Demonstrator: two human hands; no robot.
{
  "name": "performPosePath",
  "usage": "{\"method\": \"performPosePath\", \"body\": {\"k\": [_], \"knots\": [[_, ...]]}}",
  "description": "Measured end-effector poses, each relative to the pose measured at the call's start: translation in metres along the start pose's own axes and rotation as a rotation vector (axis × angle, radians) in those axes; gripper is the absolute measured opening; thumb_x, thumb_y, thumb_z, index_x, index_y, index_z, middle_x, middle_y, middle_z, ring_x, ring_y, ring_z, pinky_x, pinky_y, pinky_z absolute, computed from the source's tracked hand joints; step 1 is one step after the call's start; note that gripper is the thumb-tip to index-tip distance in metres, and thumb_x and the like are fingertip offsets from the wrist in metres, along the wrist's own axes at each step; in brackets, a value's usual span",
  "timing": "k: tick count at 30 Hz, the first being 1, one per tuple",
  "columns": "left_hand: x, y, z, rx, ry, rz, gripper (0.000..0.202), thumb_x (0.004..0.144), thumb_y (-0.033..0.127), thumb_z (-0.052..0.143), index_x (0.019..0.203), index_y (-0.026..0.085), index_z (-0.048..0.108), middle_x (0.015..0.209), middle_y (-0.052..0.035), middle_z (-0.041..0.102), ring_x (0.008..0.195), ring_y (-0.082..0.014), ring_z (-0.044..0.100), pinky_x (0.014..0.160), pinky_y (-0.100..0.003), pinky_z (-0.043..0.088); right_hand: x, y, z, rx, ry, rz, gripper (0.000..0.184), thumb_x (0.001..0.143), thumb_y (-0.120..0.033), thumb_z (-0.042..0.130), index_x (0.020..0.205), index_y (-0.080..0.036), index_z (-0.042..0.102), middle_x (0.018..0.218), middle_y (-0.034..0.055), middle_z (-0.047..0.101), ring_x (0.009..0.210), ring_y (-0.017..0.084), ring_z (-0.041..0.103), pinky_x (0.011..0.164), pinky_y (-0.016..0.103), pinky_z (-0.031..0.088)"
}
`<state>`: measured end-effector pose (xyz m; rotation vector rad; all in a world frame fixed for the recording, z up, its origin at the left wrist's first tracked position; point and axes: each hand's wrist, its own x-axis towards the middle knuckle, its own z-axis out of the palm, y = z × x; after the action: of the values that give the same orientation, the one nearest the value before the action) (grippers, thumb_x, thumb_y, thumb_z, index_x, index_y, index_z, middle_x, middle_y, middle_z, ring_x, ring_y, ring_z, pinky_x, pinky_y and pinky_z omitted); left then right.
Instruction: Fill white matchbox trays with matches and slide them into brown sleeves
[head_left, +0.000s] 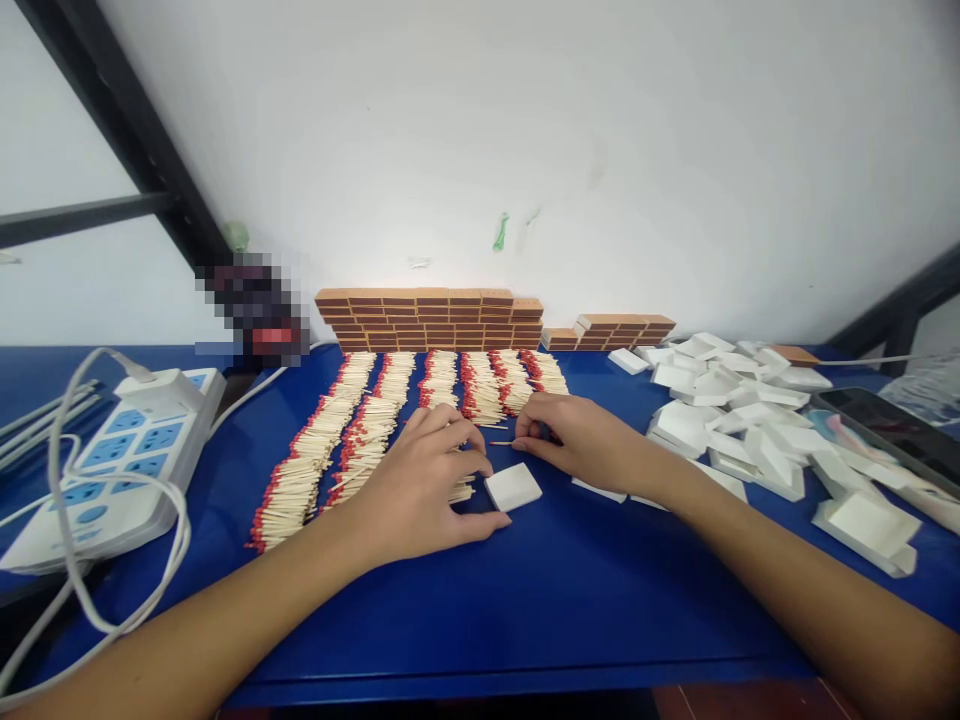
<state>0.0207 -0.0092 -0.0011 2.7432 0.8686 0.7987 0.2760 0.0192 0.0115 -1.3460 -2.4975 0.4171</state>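
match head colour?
Red, on the rows of matches by the left hand; head view.

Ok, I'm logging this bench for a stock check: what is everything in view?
Table: one, blue, under everything.
Matches: many, red-headed, about six rows, centre.
Matchboxes: two stacks, brown, against the wall.
Tray pile: many, white, right.
Single tray: one, white, between the hands.
Power strip: one, white and blue, left.
Cables: several, pale, by the power strip.
Phone: one, dark, far right.
Left hand: one, resting on matches beside the single tray.
Right hand: one, fingertips at the match rows' near ends.
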Motion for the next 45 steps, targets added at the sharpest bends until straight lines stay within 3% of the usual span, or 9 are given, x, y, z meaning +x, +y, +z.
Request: {"method": "performPosePath", "body": {"k": [12, 17, 22, 27, 32, 39, 45], "knots": [[0.0, -0.003, -0.006, 0.012, -0.005, -0.064, 0.027, 0.081, 0.04, 0.088, 0.097, 0.02, 0.077, 0.11, -0.0069, 0.073, 0.114, -0.0295, 0.06, 0.103, -0.051, 0.047, 0.011, 0.005, 0.019, -0.047, 0.151, -0.039, 0.008, 0.1, -0.025, 0.07, 0.095, -0.022, 0.066, 0.095, 0.0055, 0.067, 0.093, 0.023, 0.063, 0.079, 0.034, 0.047], [0.0, -0.005, -0.006, 0.019, -0.01, -0.083, 0.032, 0.081, 0.046, 0.089, 0.097, 0.021, 0.077, 0.11, -0.0063, 0.073, 0.113, -0.0293, 0.06, 0.105, -0.053, 0.047, 0.012, 0.007, 0.02, -0.028, 0.112, -0.042, 0.012, 0.103, -0.022, 0.065, 0.09, -0.02, 0.064, 0.093, 0.0051, 0.065, 0.089, 0.022, 0.061, 0.079, 0.034, 0.046], [-0.002, -0.007, -0.005, 0.025, -0.001, -0.084, 0.029, 0.08, 0.044, 0.09, 0.094, 0.022, 0.077, 0.109, -0.0053, 0.073, 0.114, -0.0291, 0.06, 0.106, -0.052, 0.046, 0.002, 0.004, 0.002, 0.014, 0.091, -0.026, 0.011, 0.105, -0.026, 0.061, 0.096, -0.021, 0.065, 0.095, 0.0052, 0.066, 0.085, 0.02, 0.061, 0.075, 0.033, 0.045], [0.0, -0.008, -0.004, 0.036, 0.007, -0.093, 0.027, 0.082, 0.041, 0.089, 0.097, 0.022, 0.078, 0.108, -0.005, 0.073, 0.111, -0.0285, 0.06, 0.103, -0.051, 0.048, -0.012, -0.012, -0.009, 0.047, -0.001, -0.108, 0.019, 0.108, -0.034, 0.059, 0.094, -0.022, 0.065, 0.098, 0.0048, 0.068, 0.087, 0.02, 0.062, 0.075, 0.033, 0.045], [0.001, -0.008, -0.005, 0.047, 0.014, -0.088, 0.024, 0.084, 0.04, 0.087, 0.094, 0.021, 0.077, 0.109, -0.0054, 0.073, 0.111, -0.0282, 0.06, 0.101, -0.05, 0.048, -0.017, -0.024, -0.006, 0.052, -0.05, -0.087, 0.012, 0.104, -0.025, 0.062, 0.094, -0.022, 0.068, 0.1, 0.0048, 0.071, 0.089, 0.02, 0.064, 0.075, 0.033, 0.044], [0.0, -0.01, -0.002, 0.045, 0.036, -0.056, 0.026, 0.086, 0.042, 0.086, 0.097, 0.02, 0.076, 0.109, -0.0058, 0.073, 0.111, -0.0276, 0.06, 0.101, -0.05, 0.048, -0.002, 0.011, -0.009, -0.022, 0.153, 0.037, 0.012, 0.1, -0.026, 0.064, 0.092, -0.021, 0.072, 0.086, 0.0043, 0.068, 0.078, 0.02, 0.061, 0.069, 0.032, 0.042], [0.001, -0.009, -0.005, 0.047, 0.049, -0.037, 0.024, 0.087, 0.041, 0.085, 0.095, 0.02, 0.076, 0.107, -0.0061, 0.074, 0.11, -0.0278, 0.061, 0.1, -0.049, 0.048, 0.005, 0.027, -0.009, -0.09, 0.1, 0.119, 0.013, 0.096, -0.019, 0.064, 0.086, -0.021, 0.071, 0.087, 0.0049, 0.067, 0.081, 0.021, 0.061, 0.07, 0.033, 0.043]]}}
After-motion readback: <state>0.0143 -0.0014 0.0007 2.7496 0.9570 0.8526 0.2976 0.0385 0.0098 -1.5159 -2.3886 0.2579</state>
